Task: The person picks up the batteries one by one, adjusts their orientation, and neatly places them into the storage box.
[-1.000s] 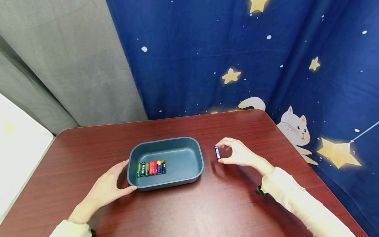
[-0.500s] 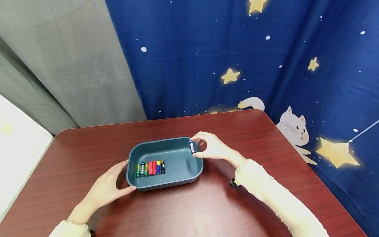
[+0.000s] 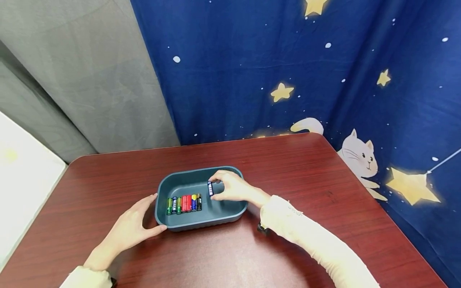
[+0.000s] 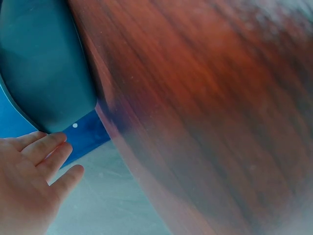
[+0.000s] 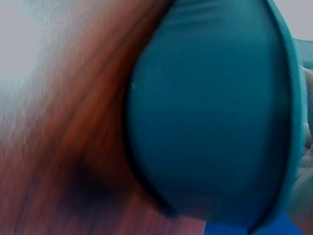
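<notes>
A dark teal tray (image 3: 223, 216) stands on the table with a row of batteries (image 3: 184, 204) lying side by side in its left part: green, blue, red, yellow-blue and black ones. Over the middle of the tray, just right of the row, my right hand (image 3: 232, 187) pinches a blue-and-white battery (image 3: 210, 189) endwise between thumb and fingertips. My left hand (image 3: 131, 226) touches the tray's left end, thumb at the near corner and fingers along the side. The left wrist view shows its fingers (image 4: 45, 147) fairly straight against the tray wall. In the right wrist view, the tray wall (image 5: 210, 112) covers most of that hand.
The reddish-brown wooden table (image 3: 288, 160) reaches back to a blue star-patterned curtain (image 3: 234, 80) and a grey curtain (image 3: 90, 80). A white surface (image 3: 25, 180) borders the table's left side.
My right hand has carried the blue-and-white battery leftward, from the table right of the tray, across the rim to above the tray's middle. My left hand stays at the tray's left end.
</notes>
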`<state>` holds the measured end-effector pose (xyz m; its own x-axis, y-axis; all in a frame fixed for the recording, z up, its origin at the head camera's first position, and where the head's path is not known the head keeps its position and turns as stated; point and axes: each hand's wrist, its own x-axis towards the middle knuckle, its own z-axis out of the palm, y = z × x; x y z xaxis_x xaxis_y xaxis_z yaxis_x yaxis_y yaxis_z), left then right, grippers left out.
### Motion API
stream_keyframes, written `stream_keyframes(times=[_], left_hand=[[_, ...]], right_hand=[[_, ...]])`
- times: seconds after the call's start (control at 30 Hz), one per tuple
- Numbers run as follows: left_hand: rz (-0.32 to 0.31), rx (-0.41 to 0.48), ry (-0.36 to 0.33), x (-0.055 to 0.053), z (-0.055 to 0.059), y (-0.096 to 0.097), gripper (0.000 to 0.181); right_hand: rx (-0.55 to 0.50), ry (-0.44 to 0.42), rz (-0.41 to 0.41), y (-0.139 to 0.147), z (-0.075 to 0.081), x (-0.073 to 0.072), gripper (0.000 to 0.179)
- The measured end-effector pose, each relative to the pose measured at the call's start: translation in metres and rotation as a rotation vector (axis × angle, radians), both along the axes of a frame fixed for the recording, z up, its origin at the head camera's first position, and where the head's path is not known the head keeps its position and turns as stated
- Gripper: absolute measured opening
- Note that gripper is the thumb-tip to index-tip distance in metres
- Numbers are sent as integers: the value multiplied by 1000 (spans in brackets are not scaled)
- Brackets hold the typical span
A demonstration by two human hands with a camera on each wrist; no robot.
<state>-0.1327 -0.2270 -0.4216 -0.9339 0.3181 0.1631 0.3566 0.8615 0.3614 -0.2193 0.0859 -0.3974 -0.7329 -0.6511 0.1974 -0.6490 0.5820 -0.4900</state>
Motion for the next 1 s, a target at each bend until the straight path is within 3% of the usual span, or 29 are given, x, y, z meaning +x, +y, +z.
stream_keyframes(times=[0.33,0.57,0.77,1.0], left_hand=[[2,0,-3,-1,-1,0,94],[1,3,0,0,-2,0,95],[-2,2,9,-1,-3,0,95],[-1,1,24,-2,-5,-1,95]], right_hand=[[29,-75,-117,-19,-16,4,45],[43,-98,-138,-27,-20,5,44],[127,-141,-161,-36,-23,6,45],[203,-99,-160,-46,-24,9,46]])
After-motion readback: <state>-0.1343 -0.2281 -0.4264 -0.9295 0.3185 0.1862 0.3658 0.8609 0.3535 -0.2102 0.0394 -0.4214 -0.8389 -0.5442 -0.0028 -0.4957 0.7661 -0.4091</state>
